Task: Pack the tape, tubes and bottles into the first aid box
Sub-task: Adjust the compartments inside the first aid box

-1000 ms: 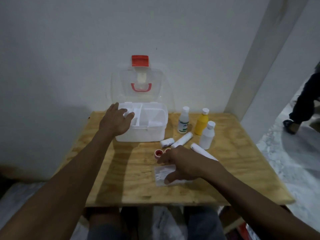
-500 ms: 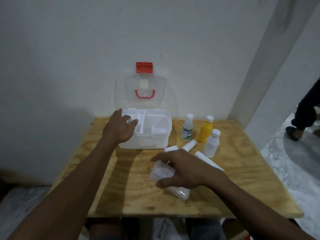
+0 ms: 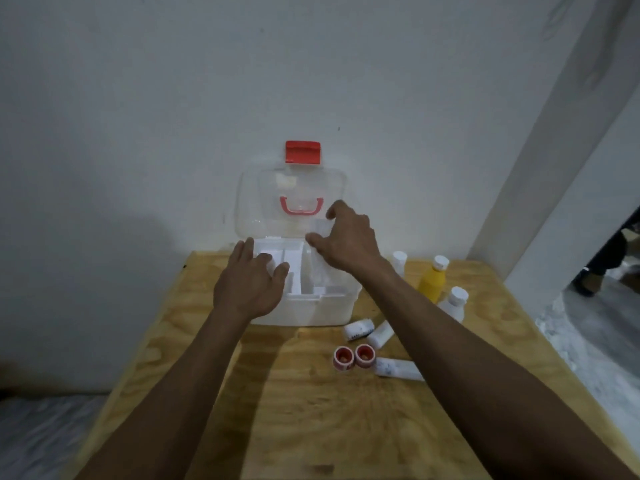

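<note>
Left hand rests flat, holding nothing, steadying the box; right hand pinches a clear packet above it: lower it gently into the compartment beneath.

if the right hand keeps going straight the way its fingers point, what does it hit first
Probably the open clear lid of the first aid box: the right hand, holding a clear packet, points up and back toward it. Depth is unclear.
</note>
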Demonstrator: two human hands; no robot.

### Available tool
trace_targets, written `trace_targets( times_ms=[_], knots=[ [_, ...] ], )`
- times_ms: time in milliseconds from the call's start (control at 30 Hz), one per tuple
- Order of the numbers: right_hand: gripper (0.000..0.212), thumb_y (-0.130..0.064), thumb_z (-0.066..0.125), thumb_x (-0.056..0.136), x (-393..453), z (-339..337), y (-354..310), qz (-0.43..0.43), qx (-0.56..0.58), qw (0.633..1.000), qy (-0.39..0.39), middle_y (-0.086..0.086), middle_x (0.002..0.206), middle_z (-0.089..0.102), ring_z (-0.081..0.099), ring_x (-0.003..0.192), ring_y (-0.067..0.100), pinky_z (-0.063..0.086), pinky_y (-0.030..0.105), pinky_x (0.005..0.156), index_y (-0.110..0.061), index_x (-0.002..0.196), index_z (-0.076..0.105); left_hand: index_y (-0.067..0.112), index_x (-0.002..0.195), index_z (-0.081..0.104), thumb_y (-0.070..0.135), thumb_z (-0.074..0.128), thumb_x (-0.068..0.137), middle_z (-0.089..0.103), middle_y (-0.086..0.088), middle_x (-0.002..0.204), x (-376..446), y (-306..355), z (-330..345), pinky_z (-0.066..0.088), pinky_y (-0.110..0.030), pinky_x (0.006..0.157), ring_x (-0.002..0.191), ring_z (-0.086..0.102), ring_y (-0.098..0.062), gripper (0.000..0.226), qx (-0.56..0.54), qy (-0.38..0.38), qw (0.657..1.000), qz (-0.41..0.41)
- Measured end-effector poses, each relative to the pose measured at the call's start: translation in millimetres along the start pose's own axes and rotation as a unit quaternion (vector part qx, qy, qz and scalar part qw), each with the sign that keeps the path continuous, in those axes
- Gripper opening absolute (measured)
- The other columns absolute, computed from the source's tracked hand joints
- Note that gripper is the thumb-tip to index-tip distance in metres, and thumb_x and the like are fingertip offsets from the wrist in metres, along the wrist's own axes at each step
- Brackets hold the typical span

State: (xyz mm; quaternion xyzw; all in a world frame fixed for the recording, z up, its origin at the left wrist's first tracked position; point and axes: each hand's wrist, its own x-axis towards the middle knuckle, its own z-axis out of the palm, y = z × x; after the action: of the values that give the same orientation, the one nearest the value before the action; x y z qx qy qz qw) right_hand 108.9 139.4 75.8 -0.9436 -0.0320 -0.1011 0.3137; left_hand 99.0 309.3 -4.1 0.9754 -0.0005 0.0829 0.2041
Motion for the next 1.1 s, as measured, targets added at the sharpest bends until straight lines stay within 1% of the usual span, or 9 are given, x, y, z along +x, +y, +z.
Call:
trace_targets(
  times_ms=[67,267,367,467,533,667,767,933,1100],
  knots=[
    [0.051,-0.036,0.071,0.085,2.5,13.0,5.7,0.014,-0.023,1.000,-0.016,0.007,0.113,0.058,0.050,0.087,0.018,0.042,0.028,0.072,-0.012,0.123,0.048,0.015,0.140,0.049,0.055,0.032,0.097,0.018,-0.009,0.163,-0.2,0.4,0.4,0.026,-0.050,0.115,0.151,0.008,-0.025,0.061,0.010,0.005,1.000,0.000],
    [0.048,-0.040,0.075,0.080,9.2,44.2,19.1,0.044,-0.085,0.994,-0.061,0.007,0.103,0.058,0.053,0.082,0.020,0.044,0.029,0.067,-0.010,0.111,0.053,0.016,0.140,0.049,0.057,0.028,0.096,0.017,-0.008,0.163,-0.6,-1.5,1.2,0.029,-0.051,0.114,0.152,0.007,-0.025,0.063,0.023,0.003,1.000,0.005],
    [0.051,-0.036,0.078,0.077,11.7,54.7,23.6,0.050,-0.101,0.991,-0.076,0.010,0.107,0.063,0.059,0.088,0.022,0.049,0.029,0.070,-0.009,0.114,0.055,0.017,0.139,0.049,0.057,0.027,0.096,0.016,-0.008,0.163,-0.8,-2.1,1.2,0.029,-0.052,0.114,0.152,0.007,-0.026,0.063,0.028,-0.001,1.000,0.006],
    [0.048,-0.025,0.077,0.079,12.8,59.6,26.2,0.054,-0.115,0.988,-0.093,0.010,0.113,0.063,0.056,0.089,0.018,0.042,0.024,0.070,-0.007,0.118,0.056,0.018,0.140,0.048,0.056,0.026,0.097,0.015,-0.007,0.164,-2.6,-1.3,-0.6,0.030,-0.051,0.113,0.152,0.006,-0.026,0.062,0.034,-0.003,0.999,0.008],
    [0.048,-0.022,0.076,0.080,13.9,63.3,28.1,0.058,-0.123,0.986,-0.099,0.009,0.116,0.063,0.061,0.098,0.021,0.041,0.023,0.071,-0.008,0.121,0.055,0.019,0.140,0.049,0.056,0.025,0.096,0.016,-0.007,0.163,-3.2,-1.7,-0.6,0.028,-0.050,0.114,0.152,0.007,-0.026,0.063,0.039,-0.002,0.999,0.012],
    [0.050,-0.026,0.080,0.077,16.4,72.3,31.0,0.053,-0.129,0.985,-0.105,0.007,0.115,0.067,0.065,0.101,0.022,0.049,0.026,0.079,-0.012,0.121,0.060,0.021,0.140,0.048,0.059,0.022,0.094,0.016,-0.006,0.163,-1.6,-1.6,1.1,0.023,-0.049,0.117,0.152,0.007,-0.026,0.065,0.048,-0.004,0.999,0.012],
    [0.048,-0.027,0.079,0.079,19.2,72.2,33.0,0.060,-0.124,0.984,-0.113,0.007,0.114,0.068,0.065,0.099,0.021,0.047,0.025,0.077,-0.012,0.120,0.061,0.021,0.141,0.048,0.060,0.020,0.093,0.015,-0.006,0.163,-2.0,1.4,0.2,0.023,-0.048,0.117,0.152,0.007,-0.025,0.068,0.047,-0.007,0.999,0.010],
    [0.026,-0.014,0.067,0.087,23.2,65.9,32.2,0.084,-0.111,0.982,-0.130,0.010,0.104,0.067,0.055,0.077,0.016,0.043,0.024,0.066,-0.005,0.111,0.061,0.021,0.141,0.048,0.061,0.019,0.091,0.015,-0.005,0.163,-1.3,2.6,-0.3,0.025,-0.048,0.116,0.152,0.007,-0.024,0.070,0.041,-0.008,0.999,0.002],
    [0.015,-0.011,0.060,0.089,26.2,57.0,26.5,0.110,-0.067,0.978,-0.163,0.004,0.086,0.058,0.046,0.062,0.010,0.039,0.020,0.056,-0.005,0.102,0.058,0.020,0.140,0.049,0.065,0.012,0.087,0.016,-0.007,0.163,-1.4,2.8,-0.6,0.024,-0.049,0.117,0.152,0.007,-0.026,0.079,0.036,-0.006,0.999,0.003]
  ],
)
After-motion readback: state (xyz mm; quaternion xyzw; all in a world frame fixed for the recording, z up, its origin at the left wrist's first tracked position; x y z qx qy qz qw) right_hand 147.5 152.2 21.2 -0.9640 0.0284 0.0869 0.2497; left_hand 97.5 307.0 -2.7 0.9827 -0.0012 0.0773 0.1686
